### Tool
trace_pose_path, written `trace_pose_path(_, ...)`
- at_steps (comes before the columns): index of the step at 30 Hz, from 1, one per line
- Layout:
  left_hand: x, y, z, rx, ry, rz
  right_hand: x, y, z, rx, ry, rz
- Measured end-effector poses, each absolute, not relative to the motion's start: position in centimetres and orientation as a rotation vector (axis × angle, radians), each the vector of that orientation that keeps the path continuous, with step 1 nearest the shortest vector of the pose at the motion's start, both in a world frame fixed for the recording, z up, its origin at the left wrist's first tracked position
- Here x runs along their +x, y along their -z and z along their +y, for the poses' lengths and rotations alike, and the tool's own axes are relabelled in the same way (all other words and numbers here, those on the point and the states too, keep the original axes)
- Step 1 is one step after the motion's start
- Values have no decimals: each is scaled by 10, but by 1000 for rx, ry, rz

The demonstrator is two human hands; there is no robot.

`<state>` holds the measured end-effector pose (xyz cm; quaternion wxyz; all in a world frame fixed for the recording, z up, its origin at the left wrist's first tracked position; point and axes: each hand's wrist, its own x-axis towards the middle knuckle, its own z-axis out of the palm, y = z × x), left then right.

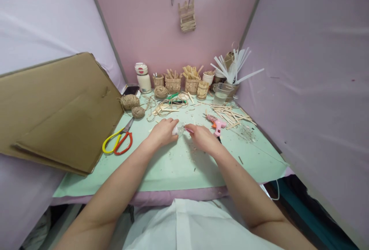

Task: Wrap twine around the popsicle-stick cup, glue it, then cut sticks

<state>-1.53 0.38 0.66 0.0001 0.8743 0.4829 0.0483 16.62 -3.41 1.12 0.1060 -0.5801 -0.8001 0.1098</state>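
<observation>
My left hand (pixel 163 131) is closed on a small clear and white plastic thing (pixel 180 130), whose kind I cannot make out. Facing it, my right hand (pixel 203 137) pinches a slim pink tool (pixel 188 129), its tip pointing at the plastic. Most of the tool is hidden by my fingers. Right of that hand lies a pink glue gun (pixel 218 124). Scissors (pixel 123 137) with one yellow and one red handle rest to the left. Small scraps are scattered on the green tabletop (pixel 173 169) around both hands.
Balls of twine (pixel 130 102) and folded cardboard (pixel 63 111) are on the left. Along the back stand a white bottle (pixel 143 78), stick-filled cups (pixel 192 84) and a clear cup (pixel 221 93) near white glue sticks (pixel 235 65). Loose wooden sticks (pixel 230 115) lie at right.
</observation>
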Motion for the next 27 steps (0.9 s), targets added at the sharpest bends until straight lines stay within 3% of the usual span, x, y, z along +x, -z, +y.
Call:
trace_pose_path(13, -12, -5, -3, 2723, -164, 1599, 163, 11, -60, -1778, -354, -2326)
trace_pose_path(27, -8, -10, -9, 2762, -102, 1578, 167, 2, -45, -1691, -293, -2244)
